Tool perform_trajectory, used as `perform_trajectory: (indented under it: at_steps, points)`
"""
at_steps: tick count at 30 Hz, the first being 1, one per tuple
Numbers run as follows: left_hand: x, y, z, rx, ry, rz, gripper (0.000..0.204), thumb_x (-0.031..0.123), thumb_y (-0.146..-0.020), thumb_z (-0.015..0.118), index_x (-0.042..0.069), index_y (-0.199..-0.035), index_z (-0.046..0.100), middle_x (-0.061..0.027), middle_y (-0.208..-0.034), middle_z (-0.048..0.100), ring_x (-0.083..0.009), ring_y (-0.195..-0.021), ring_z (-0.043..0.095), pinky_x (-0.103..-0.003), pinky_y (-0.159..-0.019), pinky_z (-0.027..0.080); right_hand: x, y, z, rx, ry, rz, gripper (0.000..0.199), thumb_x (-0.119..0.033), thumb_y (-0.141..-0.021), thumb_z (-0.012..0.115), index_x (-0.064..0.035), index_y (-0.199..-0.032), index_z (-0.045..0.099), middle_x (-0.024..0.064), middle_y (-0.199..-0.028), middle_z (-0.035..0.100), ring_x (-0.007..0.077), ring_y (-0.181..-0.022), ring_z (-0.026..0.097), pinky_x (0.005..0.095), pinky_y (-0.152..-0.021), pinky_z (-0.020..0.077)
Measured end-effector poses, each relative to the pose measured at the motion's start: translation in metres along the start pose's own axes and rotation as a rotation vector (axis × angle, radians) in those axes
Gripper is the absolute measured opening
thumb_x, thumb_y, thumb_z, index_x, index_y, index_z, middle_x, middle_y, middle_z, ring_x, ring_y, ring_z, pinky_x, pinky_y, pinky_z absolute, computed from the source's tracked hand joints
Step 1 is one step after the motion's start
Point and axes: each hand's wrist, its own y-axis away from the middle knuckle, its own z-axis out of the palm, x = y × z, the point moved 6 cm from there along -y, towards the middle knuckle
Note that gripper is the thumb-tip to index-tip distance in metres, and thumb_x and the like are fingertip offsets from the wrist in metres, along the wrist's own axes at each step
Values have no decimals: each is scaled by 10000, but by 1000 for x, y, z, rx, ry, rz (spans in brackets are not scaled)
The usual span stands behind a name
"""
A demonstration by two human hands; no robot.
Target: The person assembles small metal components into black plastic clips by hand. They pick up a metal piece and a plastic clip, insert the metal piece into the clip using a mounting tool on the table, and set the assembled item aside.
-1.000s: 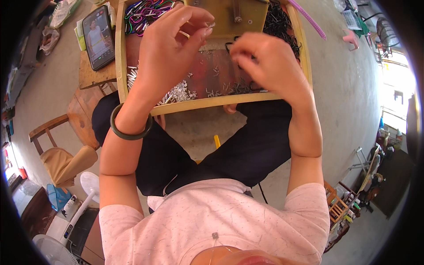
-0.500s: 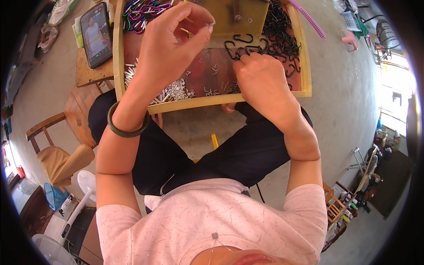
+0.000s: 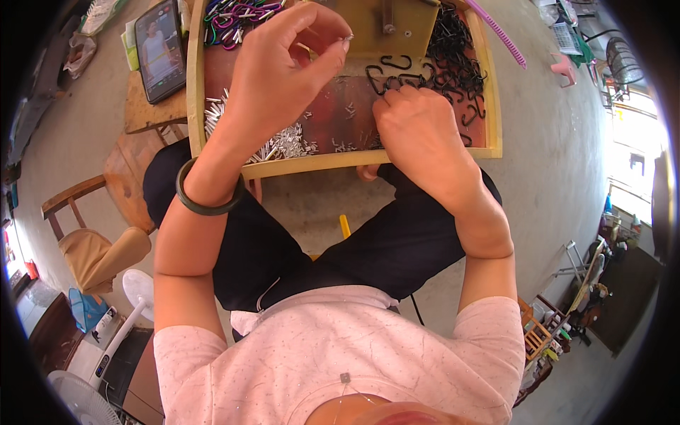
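Two bare hands over a tray of hooks and pins

A wooden tray (image 3: 312,167) sits before a seated person. The left hand (image 3: 283,74) is raised over its middle, thumb and forefinger pinching a silver bit (image 3: 348,37) right at their tips, the other fingers bent. The right hand (image 3: 419,127) is low over the tray's right half, back upward, fingers curled under; whether they grasp anything, I cannot tell.

Black hooks (image 3: 453,44) fill the tray's far right corner and spread loosely toward the right hand. The nearest lie just past its knuckles, on the side away from the body, and the right hand is clearly the closer of the two. One loose hook (image 3: 396,66) has its long axis running left to right, across the line of that forearm.

Silver pins (image 3: 292,144) are heaped at the near edge, left of centre, beside the left wrist. Coloured clips (image 3: 241,21) lie at the far left, beyond the left forearm.

The right fingertips are hidden by their own knuckles. The silver bit is too small to identify. The upper edge cuts off the yellow block (image 3: 411,21) and the tray's far side.
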Motion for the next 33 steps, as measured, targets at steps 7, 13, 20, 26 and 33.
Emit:
perform_trajectory:
  at_steps: [7, 13, 20, 26, 33]
  points:
    - [-5, 2, 5, -47, 152, -58, 149, 62, -928, 710, 9, -1067, 693, -25, -928, 722, -81, -824, 685, -242, -703, 547, 37, -14, -36, 184, -1140, 131, 71, -37, -856, 672, -11, -918, 652, 24, -812, 633, 110, -835, 639, 269, -755, 519]
    - [-5, 0, 13, -145, 465, -140, 142, 62, -949, 707, -12, -1068, 686, -19, -936, 713, -77, -860, 691, -219, -706, 545, 56, -32, -25, 516, -1501, 93, 94, -69, -916, 680, -10, -988, 664, -2, -904, 689, 75, -904, 652, 260, -850, 524]
    - [-3, -1, 11, -163, 531, -112, 157, 87, -966, 722, -8, -1085, 685, -24, -969, 712, -81, -862, 696, -215, -726, 549, 53, -41, -25, 421, -1561, 32, 122, -67, -1003, 613, 8, -1092, 652, 25, -1005, 677, 94, -954, 658, 274, -895, 549]
    - [-5, -1, 8, -186, 580, -139, 127, 82, -970, 717, -7, -1052, 679, -24, -965, 700, -88, -842, 695, -219, -728, 545, 47, -39, -40, 555, -1235, 20, 95, -76, -937, 680, -38, -1023, 668, 25, -895, 701, 119, -871, 692, 284, -831, 537]
    - [-7, -1, 5, -143, 534, -161, 92, 71, -929, 676, 4, -979, 638, -20, -911, 658, -93, -783, 661, -238, -728, 531, 37, -37, -44, 618, -1043, -4, 105, -80, -924, 677, -57, -1026, 669, 93, -884, 699, 214, -853, 714, 318, -763, 545]
